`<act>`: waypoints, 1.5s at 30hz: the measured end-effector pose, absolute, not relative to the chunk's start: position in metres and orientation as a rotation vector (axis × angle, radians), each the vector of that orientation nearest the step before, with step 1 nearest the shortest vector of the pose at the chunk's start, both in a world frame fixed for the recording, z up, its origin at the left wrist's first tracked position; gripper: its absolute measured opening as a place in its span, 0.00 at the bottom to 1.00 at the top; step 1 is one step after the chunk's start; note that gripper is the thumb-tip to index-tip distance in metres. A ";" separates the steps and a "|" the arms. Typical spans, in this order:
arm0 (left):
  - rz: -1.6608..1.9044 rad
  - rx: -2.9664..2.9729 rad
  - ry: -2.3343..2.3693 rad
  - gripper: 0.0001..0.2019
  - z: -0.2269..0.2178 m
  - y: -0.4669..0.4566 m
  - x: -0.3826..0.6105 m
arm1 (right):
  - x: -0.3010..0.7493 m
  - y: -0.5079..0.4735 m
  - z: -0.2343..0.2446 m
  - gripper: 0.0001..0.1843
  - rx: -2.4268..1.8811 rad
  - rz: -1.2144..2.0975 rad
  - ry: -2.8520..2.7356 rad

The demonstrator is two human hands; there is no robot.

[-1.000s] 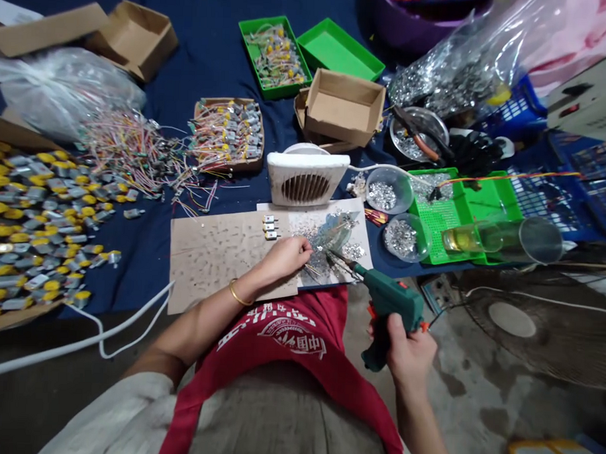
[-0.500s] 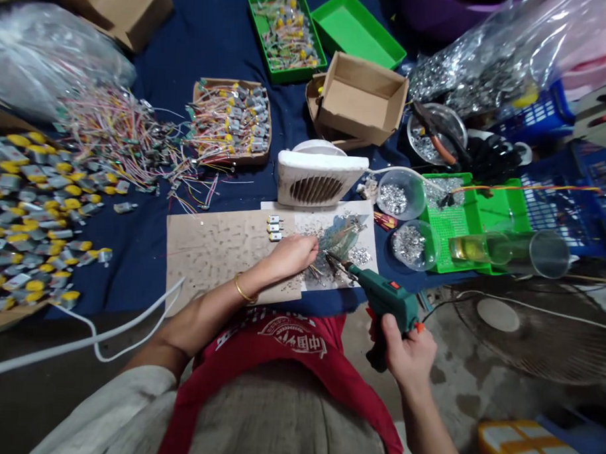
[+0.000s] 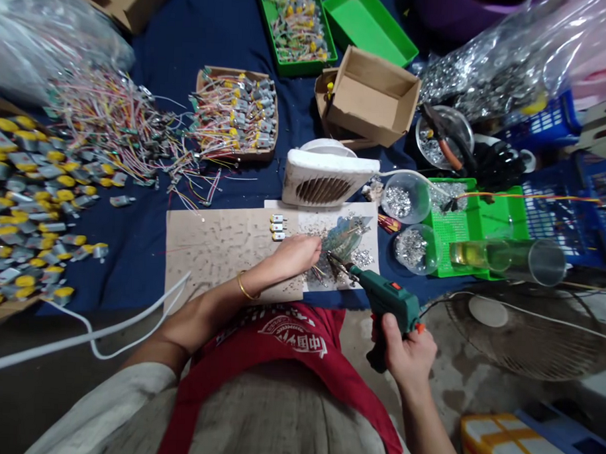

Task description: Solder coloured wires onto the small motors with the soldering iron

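My right hand (image 3: 414, 353) is wrapped round the handle of a green soldering gun (image 3: 393, 296), whose tip points left over a white sheet (image 3: 370, 219). Close to that tip is my left hand (image 3: 302, 255), its fingers pinched together; what they hold is hidden. Thin wire ends (image 3: 317, 272) show just below those fingers. Three small motors (image 3: 278, 227) with yellow ends lie in a column behind my left hand. Bits of metal and a bluish patch (image 3: 350, 234) cover the sheet around the tip.
A white fan unit (image 3: 329, 171) stands behind the sheet. On the left are loose motors (image 3: 30, 211), a wire heap (image 3: 112, 124) and a box of wired motors (image 3: 237, 115). Cups of metal parts (image 3: 406, 197) and a green basket (image 3: 452, 225) sit right. A white cable (image 3: 105, 326) crosses front left.
The view has shifted slightly, so the table things appear a little displaced. Both hands keep nearly the same place and grip, with the soldering gun's tip still by my left fingers.
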State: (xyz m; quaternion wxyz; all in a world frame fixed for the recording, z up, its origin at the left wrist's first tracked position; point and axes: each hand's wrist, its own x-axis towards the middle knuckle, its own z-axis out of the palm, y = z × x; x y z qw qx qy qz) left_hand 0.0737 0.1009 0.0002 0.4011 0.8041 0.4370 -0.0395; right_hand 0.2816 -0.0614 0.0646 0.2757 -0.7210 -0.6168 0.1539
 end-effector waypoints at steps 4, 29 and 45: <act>-0.086 2.043 1.115 0.11 -0.002 0.101 0.074 | 0.281 -0.061 0.066 0.33 -1.964 0.416 -1.647; -0.118 2.044 1.120 0.12 0.000 0.102 0.075 | 0.283 -0.064 0.065 0.37 -2.099 0.541 -1.544; -0.144 2.037 1.138 0.12 0.004 0.103 0.076 | 0.275 -0.061 0.068 0.30 -2.027 0.427 -1.727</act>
